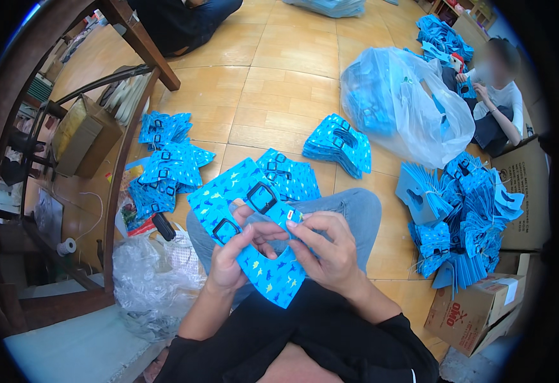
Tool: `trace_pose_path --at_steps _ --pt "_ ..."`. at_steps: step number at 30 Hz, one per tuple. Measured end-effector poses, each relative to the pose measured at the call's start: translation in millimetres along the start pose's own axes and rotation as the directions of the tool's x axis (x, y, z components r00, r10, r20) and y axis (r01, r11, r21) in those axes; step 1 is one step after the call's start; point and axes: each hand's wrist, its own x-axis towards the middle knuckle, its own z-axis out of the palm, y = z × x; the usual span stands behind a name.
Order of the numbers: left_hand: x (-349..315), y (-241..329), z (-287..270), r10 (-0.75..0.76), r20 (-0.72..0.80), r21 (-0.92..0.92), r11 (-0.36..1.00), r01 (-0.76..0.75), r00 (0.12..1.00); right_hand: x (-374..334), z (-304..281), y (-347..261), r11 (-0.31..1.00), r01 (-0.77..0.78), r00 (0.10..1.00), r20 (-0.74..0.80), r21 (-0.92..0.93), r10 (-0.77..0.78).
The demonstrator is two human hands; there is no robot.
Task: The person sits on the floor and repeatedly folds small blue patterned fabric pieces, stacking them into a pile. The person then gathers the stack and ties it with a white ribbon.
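Observation:
Above my lap I hold a blue printed cloth piece (273, 279) with small yellow and dark figures and a curved cut-out. Two black buckles (262, 198) sit on it. My left hand (231, 258) grips it from the left, with fingers reaching through the cut-out and behind. My right hand (332, 252) pinches its right edge, just by a small red-and-white label (291, 216). Past the held piece lies a pile of similar buckled pieces (295, 179). A neat stack of blue pieces (337, 145) rests on the tiled floor farther right.
More buckled piles (167, 167) lie left. Tied bundles (464, 220) heap up right, near a cardboard box (474, 313). Beyond are a filled clear plastic bag (407, 105) and a seated person (503, 96). Crumpled plastic (151, 274) and a wooden frame (142, 41) stand at left.

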Motion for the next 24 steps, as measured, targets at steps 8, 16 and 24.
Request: trace_pose_path --at_steps 8,16,24 --pt "-1.0 -0.2 -1.4 0.028 0.030 0.006 1.000 -0.028 0.999 1.9 0.8 0.9 0.999 0.029 0.999 -0.021 0.026 -0.028" --pt "2.1 0.0 1.1 -0.028 -0.029 0.033 0.999 0.029 0.999 -3.6 1.7 3.0 1.000 -0.021 1.000 0.004 -0.012 0.021" --pt "23.9 33.6 -80.2 0.199 -0.566 0.130 0.980 -0.152 0.800 -10.9 2.4 14.8 0.978 -0.211 0.975 0.076 0.009 0.209"
